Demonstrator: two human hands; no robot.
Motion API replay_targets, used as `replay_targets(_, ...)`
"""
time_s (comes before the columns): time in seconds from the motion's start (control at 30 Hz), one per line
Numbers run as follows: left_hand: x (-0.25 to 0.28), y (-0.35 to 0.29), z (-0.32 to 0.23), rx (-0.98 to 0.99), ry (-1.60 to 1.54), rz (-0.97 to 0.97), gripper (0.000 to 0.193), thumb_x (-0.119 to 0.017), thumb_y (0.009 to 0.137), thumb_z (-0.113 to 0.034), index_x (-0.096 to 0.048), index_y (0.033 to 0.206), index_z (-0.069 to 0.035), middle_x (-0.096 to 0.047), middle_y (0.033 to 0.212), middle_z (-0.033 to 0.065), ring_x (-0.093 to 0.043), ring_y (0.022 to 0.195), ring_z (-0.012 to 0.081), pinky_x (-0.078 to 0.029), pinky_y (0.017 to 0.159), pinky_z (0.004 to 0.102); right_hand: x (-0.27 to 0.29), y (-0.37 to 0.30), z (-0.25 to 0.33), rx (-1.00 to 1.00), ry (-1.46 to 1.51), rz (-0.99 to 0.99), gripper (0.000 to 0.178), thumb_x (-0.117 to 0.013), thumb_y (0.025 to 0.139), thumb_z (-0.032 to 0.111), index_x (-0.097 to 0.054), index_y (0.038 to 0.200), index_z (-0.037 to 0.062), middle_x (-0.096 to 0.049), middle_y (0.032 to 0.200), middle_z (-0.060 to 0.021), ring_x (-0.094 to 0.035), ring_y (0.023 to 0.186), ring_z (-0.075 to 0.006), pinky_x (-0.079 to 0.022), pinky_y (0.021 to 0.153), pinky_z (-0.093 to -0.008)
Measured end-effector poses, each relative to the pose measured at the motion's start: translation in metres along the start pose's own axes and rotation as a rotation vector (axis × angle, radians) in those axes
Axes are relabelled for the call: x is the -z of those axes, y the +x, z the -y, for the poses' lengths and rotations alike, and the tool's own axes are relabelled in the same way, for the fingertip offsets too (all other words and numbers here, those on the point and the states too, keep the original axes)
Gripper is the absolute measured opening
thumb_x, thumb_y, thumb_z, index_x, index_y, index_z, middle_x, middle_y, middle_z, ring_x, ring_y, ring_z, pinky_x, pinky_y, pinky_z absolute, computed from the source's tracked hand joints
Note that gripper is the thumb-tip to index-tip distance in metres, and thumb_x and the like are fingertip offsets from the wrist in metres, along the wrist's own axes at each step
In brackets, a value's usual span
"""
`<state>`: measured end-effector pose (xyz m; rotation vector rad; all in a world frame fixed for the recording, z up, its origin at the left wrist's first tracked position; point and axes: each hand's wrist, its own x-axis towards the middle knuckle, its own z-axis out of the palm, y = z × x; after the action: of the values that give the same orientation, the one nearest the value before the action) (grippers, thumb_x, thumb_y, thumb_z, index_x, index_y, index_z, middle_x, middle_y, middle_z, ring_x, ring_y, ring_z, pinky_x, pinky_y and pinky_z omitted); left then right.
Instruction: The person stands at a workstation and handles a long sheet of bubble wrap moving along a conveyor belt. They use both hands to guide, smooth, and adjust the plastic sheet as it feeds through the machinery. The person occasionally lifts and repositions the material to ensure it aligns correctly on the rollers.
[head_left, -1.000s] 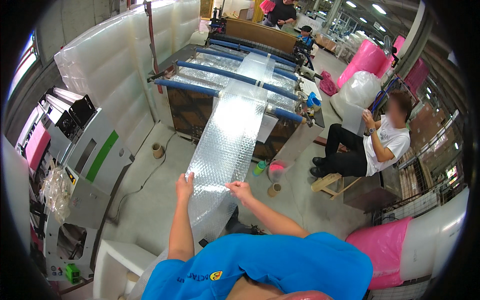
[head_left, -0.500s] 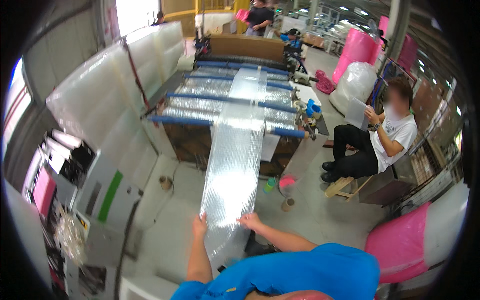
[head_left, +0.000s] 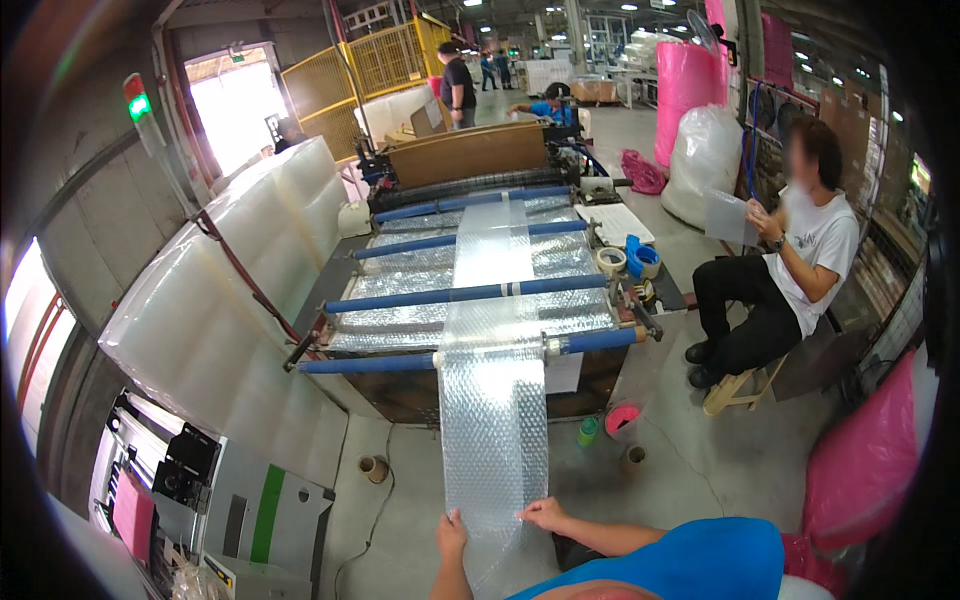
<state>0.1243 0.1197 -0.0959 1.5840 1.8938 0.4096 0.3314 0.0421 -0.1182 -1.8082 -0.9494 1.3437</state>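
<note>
A long clear strip of bubble wrap [head_left: 493,430] comes off the front blue roller and hangs down toward me. My left hand [head_left: 452,538] is closed on its left edge, thumb up. On the opposite edge, my right hand [head_left: 543,515] pinches the film between thumb and fingers. The strip is spread fairly flat between both hands, and its lower end runs down past them in front of my body. Farther back, the film passes over the blue rollers [head_left: 470,297] of a machine.
A seated person [head_left: 800,240] on a wooden stool at the right handles a clear sheet. Tape rolls [head_left: 642,257] sit at the machine's right side. Large wrapped bales [head_left: 235,240] line the left. A cardboard core [head_left: 373,468] and a green bottle [head_left: 587,430] stand on the floor.
My view has tilted up and shifted, so the machine and both hands appear lower in the picture. Both hands keep their grip on the strip's edges.
</note>
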Motion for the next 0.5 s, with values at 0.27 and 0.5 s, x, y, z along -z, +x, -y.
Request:
replay_targets(0.27,-0.018,0.07,-0.064,-0.145,-0.153,-0.063,0.042,-0.041,0.081,-0.038,-0.048,0.087,0.003,-0.054,0.08,0.0238,-0.05,0.077,0.0399,-0.038,0.067,0.0423,0.053,0.054,0.058,0.225,0.021,-0.17,0.024,-0.066,0.067,0.028,-0.063,0.071,0.0048,-0.058,0.06,-0.0011,-0.048,0.054,-0.0065,-0.04,0.051,-0.0227)
replay_targets(0.5,-0.006,0.12,-0.101,-0.247,-0.355,-0.06,0.038,-0.051,0.077,-0.036,-0.048,0.077,0.003,-0.054,0.073,0.0188,-0.05,0.066,0.0284,-0.039,0.06,0.0361,0.077,0.071,0.124,0.379,0.077,-0.33,0.023,-0.065,0.066,0.026,-0.061,0.069,0.0037,-0.058,0.062,-0.0068,-0.054,0.06,-0.0126,-0.042,0.058,-0.0265)
